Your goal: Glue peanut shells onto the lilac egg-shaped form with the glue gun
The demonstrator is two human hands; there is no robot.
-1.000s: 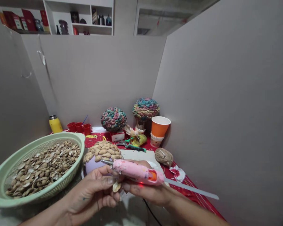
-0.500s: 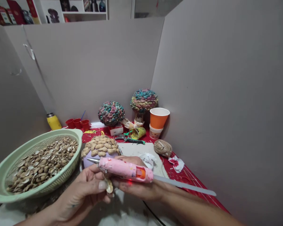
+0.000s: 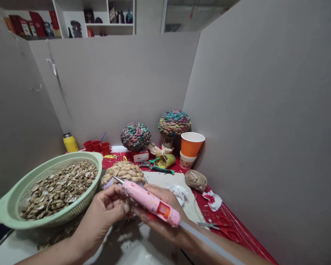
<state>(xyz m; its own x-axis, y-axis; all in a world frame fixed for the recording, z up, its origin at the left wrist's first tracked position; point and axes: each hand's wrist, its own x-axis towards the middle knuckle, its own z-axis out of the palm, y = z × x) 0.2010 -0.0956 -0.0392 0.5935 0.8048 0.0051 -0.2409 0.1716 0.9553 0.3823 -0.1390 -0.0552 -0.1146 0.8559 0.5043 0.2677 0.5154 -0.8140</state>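
Peanut shell (image 3: 128, 202): small, mostly hidden at the fingertips, above the counter (image 3: 22, 244). My left hand (image 3: 99, 217) has its grip closed in a thumb-and-finger pinch on it; my right hand (image 3: 168, 235) is wrapped round the pink glue gun (image 3: 143, 195), its fingers near the pinch. Step, as I judge it: readying a shell for glue. Next move calls for a steady pinch, shell face exposed to the nozzle, skin clear of the hot tip. Just beyond: purple ball (image 3: 108, 183), upper part clad in shells. To the left, green colander (image 3: 5, 211) of loose shells; to the right, twine (image 3: 195, 180) and red-handled scissors (image 3: 229, 230). Compared with 0.5 s ago: gun tilted more steeply, nozzle higher than rear; glue stick (image 3: 206, 241) slopes down more sharply; shell less exposed; scissors plainer in view
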